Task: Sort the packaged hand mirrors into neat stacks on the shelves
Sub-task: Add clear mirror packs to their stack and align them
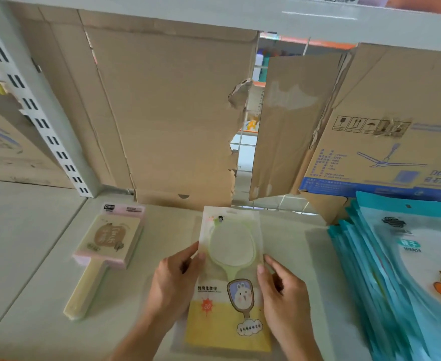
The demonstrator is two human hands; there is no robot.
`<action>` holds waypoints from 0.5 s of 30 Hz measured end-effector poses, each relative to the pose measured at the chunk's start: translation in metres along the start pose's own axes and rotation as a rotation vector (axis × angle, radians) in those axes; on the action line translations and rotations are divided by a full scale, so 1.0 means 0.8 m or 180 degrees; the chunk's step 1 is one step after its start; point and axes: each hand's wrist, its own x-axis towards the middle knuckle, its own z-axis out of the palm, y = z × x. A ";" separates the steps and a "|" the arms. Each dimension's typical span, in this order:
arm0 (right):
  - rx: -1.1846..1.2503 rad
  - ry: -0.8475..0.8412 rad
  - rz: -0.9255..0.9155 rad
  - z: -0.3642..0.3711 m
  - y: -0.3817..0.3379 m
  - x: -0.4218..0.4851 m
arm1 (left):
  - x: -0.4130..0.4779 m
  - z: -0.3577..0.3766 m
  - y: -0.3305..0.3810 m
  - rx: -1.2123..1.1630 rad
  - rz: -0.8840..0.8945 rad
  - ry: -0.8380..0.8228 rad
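Yellow-bottomed clear packet holding a green oval hand mirror (230, 269) is lying on the pale shelf (32, 256), its side edges being pinched between the left hand (174, 280) and right hand (283, 290).

left hand (174, 280): fingers curled, thumb on left edge of mirror packet (230, 303) | right hand (283, 290): fingers bent, gripping packet's right edge | forearms angled inward
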 end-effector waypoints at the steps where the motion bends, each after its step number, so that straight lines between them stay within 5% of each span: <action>1: 0.0118 0.0051 0.0046 0.000 0.004 0.001 | -0.001 0.001 0.000 0.0068 0.0079 0.0043; 7: 0.0464 0.0003 0.0052 -0.005 0.016 -0.003 | -0.012 -0.002 -0.004 0.0110 0.0210 0.0388; 15: 0.0406 -0.0303 -0.0118 -0.008 0.022 -0.009 | -0.017 -0.007 0.003 0.0413 0.0554 -0.0156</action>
